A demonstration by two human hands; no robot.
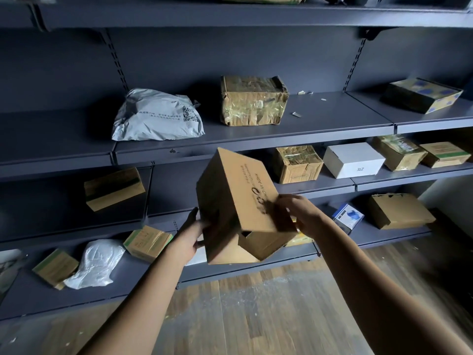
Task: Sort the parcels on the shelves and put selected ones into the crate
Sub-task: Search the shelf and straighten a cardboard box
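Centrally, a tilted cardboard box is held before the shelves, gripped at its seven o'clock edge by the left hand and at its four o'clock corner by the right hand. Inspection is judged to be in hand; next, the crate, not in view, must be located. "MADE IN C…" is printed on the box. "ZTE" is read, inverted, on a white box at two o'clock; a QR code is printed on a grey mailer at eleven o'clock.
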